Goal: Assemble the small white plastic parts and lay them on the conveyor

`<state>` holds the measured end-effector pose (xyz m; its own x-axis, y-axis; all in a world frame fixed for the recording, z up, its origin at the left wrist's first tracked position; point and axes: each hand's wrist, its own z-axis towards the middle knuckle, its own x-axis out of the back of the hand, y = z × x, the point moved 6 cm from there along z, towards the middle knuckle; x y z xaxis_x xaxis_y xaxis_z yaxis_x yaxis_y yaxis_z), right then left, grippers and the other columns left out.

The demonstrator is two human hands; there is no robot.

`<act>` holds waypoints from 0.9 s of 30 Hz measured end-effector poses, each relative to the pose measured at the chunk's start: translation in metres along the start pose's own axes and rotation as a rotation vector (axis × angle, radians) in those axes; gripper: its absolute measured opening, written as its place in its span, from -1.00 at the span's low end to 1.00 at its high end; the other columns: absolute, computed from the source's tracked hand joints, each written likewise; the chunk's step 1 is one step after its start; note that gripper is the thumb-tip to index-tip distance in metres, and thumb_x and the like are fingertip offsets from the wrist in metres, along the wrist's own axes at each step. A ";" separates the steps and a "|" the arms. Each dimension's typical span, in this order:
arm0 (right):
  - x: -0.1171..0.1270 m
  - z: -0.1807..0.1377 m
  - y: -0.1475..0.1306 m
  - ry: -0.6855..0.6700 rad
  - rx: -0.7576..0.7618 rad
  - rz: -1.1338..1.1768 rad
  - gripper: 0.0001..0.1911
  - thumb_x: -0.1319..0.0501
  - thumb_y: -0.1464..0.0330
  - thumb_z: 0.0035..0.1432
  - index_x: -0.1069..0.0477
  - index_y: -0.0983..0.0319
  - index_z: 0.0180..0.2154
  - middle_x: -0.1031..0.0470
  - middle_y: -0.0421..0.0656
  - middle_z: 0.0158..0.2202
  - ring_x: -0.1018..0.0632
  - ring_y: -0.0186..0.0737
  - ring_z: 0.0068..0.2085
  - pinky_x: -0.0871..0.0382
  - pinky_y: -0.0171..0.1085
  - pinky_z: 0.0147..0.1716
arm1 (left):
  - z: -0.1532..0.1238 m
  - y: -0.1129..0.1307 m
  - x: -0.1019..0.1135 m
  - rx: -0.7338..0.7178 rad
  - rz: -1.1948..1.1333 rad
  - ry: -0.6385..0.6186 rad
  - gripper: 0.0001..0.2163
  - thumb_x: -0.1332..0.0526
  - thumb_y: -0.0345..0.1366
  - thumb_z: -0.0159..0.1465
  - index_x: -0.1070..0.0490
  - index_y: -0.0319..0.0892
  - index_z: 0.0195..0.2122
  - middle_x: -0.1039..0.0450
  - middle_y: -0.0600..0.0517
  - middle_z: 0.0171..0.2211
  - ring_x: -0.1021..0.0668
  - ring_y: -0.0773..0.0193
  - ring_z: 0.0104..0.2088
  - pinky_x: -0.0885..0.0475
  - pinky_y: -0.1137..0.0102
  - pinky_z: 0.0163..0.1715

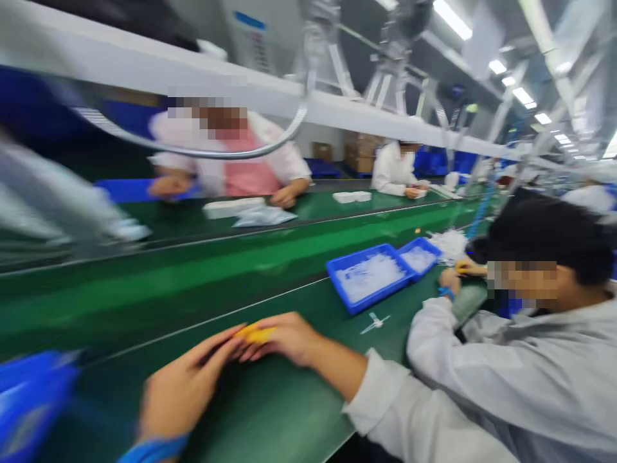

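Over the green bench (pixel 294 399), a small yellow piece (pixel 258 334) sits between my two hands; blur hides its exact kind. My right hand (pixel 289 337) is closed around it, fingers bent toward the left. From the other side my left hand (pixel 186 379), with a blue band at the wrist, reaches in with its fingertips pinched together at the yellow piece's left end. Whatever lies between those left fingertips is too smeared to name. To the right of my hands, a small clear-and-white piece with thin arms (pixel 375 323) lies on the bench.
Blue trays (pixel 354 310) of small white parts stand beyond my right hand, a white pile (pixel 450 244) behind them. A blurred blue bin (pixel 36 399) is at left. A co-worker (pixel 520 360) sits close on my right; others work across the green conveyor (pixel 231 254).
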<state>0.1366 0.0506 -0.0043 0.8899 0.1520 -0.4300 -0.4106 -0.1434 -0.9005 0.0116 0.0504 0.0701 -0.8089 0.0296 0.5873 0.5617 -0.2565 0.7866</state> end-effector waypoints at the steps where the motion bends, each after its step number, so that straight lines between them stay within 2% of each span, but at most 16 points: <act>1: -0.004 -0.006 -0.003 -0.027 -0.033 0.036 -0.58 -0.57 0.09 -0.20 -0.63 0.26 -0.38 -0.62 -0.13 -0.47 -0.60 -0.21 -0.44 -0.48 -0.26 -0.34 | -0.004 -0.009 0.006 -0.021 -0.052 0.041 -0.56 -0.21 0.33 0.21 -0.64 0.13 -0.37 -0.68 0.37 -0.36 -0.68 0.17 -0.32 -0.59 0.36 -0.34; 2: -0.005 -0.011 -0.007 -0.039 -0.025 0.056 -0.58 -0.56 0.11 -0.16 -0.65 0.26 -0.32 -0.65 -0.12 -0.39 -0.61 -0.25 -0.40 -0.47 -0.29 -0.30 | -0.006 -0.016 0.009 -0.052 -0.126 0.065 -0.53 -0.27 0.33 0.15 -0.65 0.04 -0.40 -0.71 0.24 -0.32 -0.70 0.12 -0.30 -0.62 0.32 -0.31; 4: -0.005 -0.017 -0.013 -0.071 -0.017 0.073 -0.59 -0.53 0.14 -0.08 -0.67 0.28 -0.23 -0.68 -0.09 -0.32 -0.62 -0.26 -0.34 -0.46 -0.30 -0.26 | -0.007 -0.027 0.007 -0.078 -0.302 0.064 -0.53 -0.37 0.22 0.13 -0.69 -0.12 -0.27 -0.72 -0.02 -0.26 -0.72 0.04 -0.27 -0.67 0.27 -0.26; 6: -0.004 -0.020 -0.016 -0.096 0.001 0.104 -0.61 -0.50 0.16 0.01 -0.68 0.29 -0.18 -0.68 -0.06 -0.31 -0.63 -0.25 -0.31 -0.45 -0.31 -0.25 | -0.005 -0.035 -0.001 -0.057 -0.471 0.036 -0.55 -0.40 0.07 0.18 -0.67 -0.19 -0.08 -0.72 -0.07 -0.29 -0.74 0.07 -0.32 -0.69 0.26 -0.26; 9: -0.005 -0.025 -0.019 -0.124 0.012 0.175 -0.67 -0.47 0.19 0.09 -0.68 0.29 -0.18 -0.69 -0.02 -0.27 -0.63 -0.23 -0.29 -0.46 -0.29 -0.25 | -0.007 -0.036 -0.007 -0.091 -0.575 0.024 -0.62 -0.42 -0.09 0.24 -0.63 -0.22 -0.01 -0.71 -0.10 -0.26 -0.75 0.08 -0.30 -0.72 0.28 -0.28; 13: -0.008 -0.030 -0.019 -0.130 -0.013 0.278 -0.73 -0.43 0.26 0.12 -0.68 0.29 -0.17 -0.67 -0.03 -0.28 -0.63 -0.22 -0.28 -0.49 -0.27 -0.21 | -0.015 -0.032 -0.004 -0.151 -0.573 0.037 -0.74 -0.40 -0.17 0.30 -0.65 -0.22 -0.08 -0.70 -0.09 -0.25 -0.73 0.16 -0.36 -0.71 0.34 -0.32; 18: -0.011 -0.032 -0.016 -0.133 -0.085 0.395 -0.74 -0.35 0.28 0.17 -0.68 0.33 -0.19 -0.61 -0.07 -0.35 -0.58 -0.23 -0.32 -0.50 -0.25 -0.22 | -0.016 -0.029 0.002 -0.197 -0.517 0.052 -0.79 -0.40 -0.20 0.32 -0.67 -0.17 -0.09 -0.70 -0.04 -0.26 -0.67 0.26 -0.46 -0.67 0.39 -0.36; 22: -0.013 -0.034 -0.017 -0.162 -0.103 0.379 -0.76 -0.32 0.30 0.20 -0.66 0.31 -0.18 -0.54 -0.10 -0.42 -0.51 -0.24 -0.39 -0.44 -0.25 -0.34 | -0.018 -0.023 0.007 -0.269 -0.441 0.068 -0.82 -0.39 -0.19 0.35 -0.69 -0.15 -0.13 -0.70 -0.04 -0.23 -0.64 0.28 -0.47 -0.64 0.39 -0.35; 27: -0.012 -0.035 -0.016 -0.176 -0.108 0.331 -0.76 -0.36 0.27 0.18 -0.65 0.30 -0.19 -0.56 -0.09 -0.42 -0.50 -0.24 -0.41 -0.41 -0.26 -0.37 | -0.021 -0.015 0.011 -0.401 -0.351 0.075 -0.82 -0.38 -0.16 0.38 -0.70 -0.14 -0.17 -0.68 -0.05 -0.27 -0.63 0.27 -0.44 -0.61 0.38 -0.34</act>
<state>0.1394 0.0166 0.0173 0.6611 0.2441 -0.7095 -0.6386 -0.3135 -0.7028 -0.0095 0.0341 0.0611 -0.9544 0.1148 0.2755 0.1566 -0.5930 0.7898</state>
